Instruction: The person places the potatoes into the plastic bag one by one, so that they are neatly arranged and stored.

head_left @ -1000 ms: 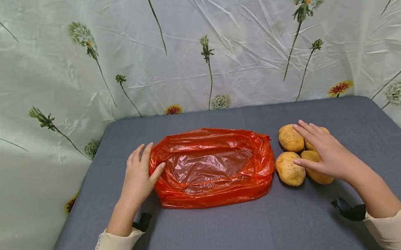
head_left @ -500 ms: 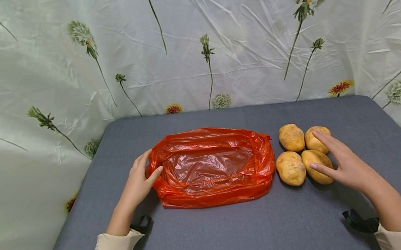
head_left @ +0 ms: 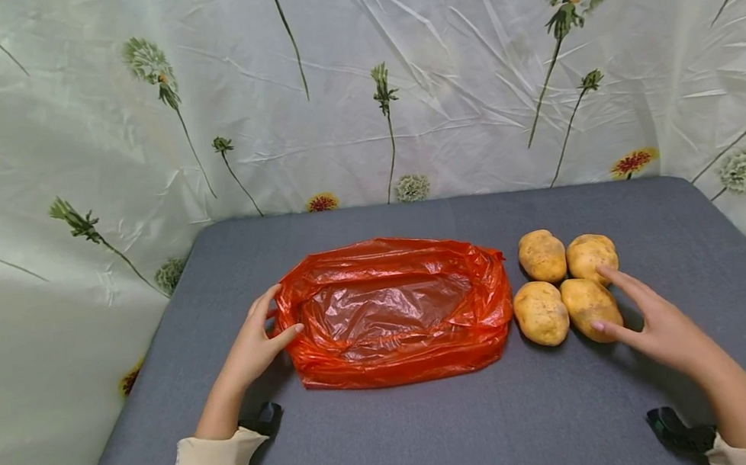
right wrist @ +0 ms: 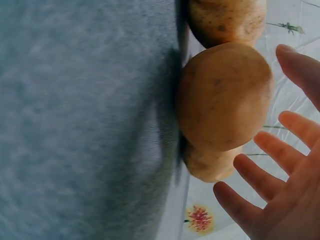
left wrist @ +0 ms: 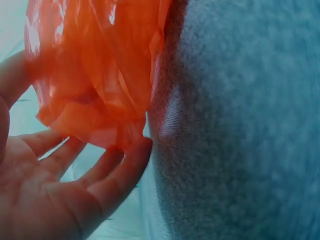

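Spread and holding nothing, the right hand (head_left: 663,330), nearer than the left, had the closest potato (head_left: 589,307) toward its ten o'clock, long axis roughly ten-to-four, while the left hand (head_left: 248,352), fingers uncurled, touched the red plastic bag (head_left: 402,369) at its nine-o'clock end.

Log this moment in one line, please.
left hand: touching red bag | right hand: near potatoes, holding nothing | potatoes: four, on table, outside bag
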`<state>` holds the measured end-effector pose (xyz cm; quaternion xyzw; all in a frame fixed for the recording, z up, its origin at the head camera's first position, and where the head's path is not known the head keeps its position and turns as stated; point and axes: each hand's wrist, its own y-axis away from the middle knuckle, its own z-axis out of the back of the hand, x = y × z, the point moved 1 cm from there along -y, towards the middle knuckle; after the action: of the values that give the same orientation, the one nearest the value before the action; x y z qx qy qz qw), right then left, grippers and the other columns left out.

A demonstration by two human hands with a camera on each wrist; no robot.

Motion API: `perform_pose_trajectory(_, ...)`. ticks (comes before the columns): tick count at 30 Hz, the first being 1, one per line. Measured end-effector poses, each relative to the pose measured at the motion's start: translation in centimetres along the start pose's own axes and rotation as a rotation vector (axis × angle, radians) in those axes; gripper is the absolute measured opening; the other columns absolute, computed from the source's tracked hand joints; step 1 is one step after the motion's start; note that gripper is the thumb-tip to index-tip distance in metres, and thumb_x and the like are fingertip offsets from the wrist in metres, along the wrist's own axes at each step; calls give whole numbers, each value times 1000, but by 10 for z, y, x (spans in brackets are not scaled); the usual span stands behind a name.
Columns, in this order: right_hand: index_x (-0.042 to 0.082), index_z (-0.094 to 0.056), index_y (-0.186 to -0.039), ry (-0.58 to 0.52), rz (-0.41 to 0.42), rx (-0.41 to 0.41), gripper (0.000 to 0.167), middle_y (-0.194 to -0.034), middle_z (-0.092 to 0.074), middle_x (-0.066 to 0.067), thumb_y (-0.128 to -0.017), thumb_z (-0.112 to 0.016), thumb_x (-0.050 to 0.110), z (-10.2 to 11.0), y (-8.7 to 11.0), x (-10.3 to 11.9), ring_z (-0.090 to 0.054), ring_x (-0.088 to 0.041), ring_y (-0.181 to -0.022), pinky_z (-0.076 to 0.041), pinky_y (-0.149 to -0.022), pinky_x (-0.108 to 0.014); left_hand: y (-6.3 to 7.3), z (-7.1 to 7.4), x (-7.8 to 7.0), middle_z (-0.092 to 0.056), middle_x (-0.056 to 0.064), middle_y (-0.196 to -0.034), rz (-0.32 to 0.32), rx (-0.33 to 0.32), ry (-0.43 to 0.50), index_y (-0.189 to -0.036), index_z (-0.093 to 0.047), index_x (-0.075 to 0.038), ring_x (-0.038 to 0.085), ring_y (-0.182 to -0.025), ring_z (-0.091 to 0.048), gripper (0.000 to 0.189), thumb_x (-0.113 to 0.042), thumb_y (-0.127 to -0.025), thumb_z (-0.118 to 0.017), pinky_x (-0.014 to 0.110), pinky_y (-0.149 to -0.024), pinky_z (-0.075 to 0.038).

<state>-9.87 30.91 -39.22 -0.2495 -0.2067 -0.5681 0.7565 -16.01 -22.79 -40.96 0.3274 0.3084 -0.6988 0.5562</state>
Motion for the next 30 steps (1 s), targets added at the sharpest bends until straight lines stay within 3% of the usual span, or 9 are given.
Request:
perform_pose_trajectory(6,8,-24,-142,-16,-39,11,80,-133,-29,-30,-78,-71,18,-7,1,-6,-40,-50,-103,-34,-76,-58,0,0,4,-23,20,-138,-1,20,125,-142,-22,-7,42,-115,-35,79,-10,-79,-70,53,-86,-39)
perform_pose_trajectory(9,5,-27,-140,-34,-30,11,79,-132,-30,-28,-77,-72,17,-9,0,-8,-42,-44,-104,-40,-79,-39,1,0,5,-25,21,-136,5,16,149,-141,-23,-7,43,-113,-37,78,-6,-78,-69,52,-84,-40)
perform_pose_trajectory(13,1,-30,-138,-63,-27,17,77,-132,-30,-28,-76,-73,14,-10,-1,-9,-45,-44,-102,-38,-70,-12,1,1,6,-26,20,-135,2,9,163,-141,-23,-7,42,-113,-39,79,-4,-78,-69,50,-82,-42)
perform_pose_trajectory(21,0,-35,-135,-77,-39,-24,73,-129,-33,-27,-74,-75,14,-9,-2,-9,-48,-41,-98,-40,-69,-9,2,1,7,-26,19,-136,-11,12,170,-142,-23,-8,41,-112,-41,79,-2,-78,-69,47,-81,-44)
perform_pose_trajectory(26,5,-39,-134,-66,-31,-98,71,-126,-37,-22,-73,-76,14,-6,-2,-5,-44,3,-95,-39,-69,-6,1,0,7,-26,19,-136,-10,16,167,-142,-24,-8,39,-110,-42,78,-2,-78,-69,42,-78,-46)
perform_pose_trajectory(28,6,-39,-134,-70,-26,-114,72,-126,-37,-22,-73,-76,15,-4,-3,-3,-37,14,-92,-38,-69,-5,1,0,7,-25,19,-136,-12,16,163,-141,-24,-8,38,-108,-43,78,-2,-78,-69,40,-77,-47)
perform_pose_trajectory(30,7,-39,-134,-75,-23,-121,72,-126,-37,-22,-73,-76,15,-2,-5,0,-41,11,-92,-38,-68,-5,0,0,7,-24,19,-137,-14,15,158,-141,-24,-8,38,-106,-44,78,-2,-78,-69,39,-76,-47)
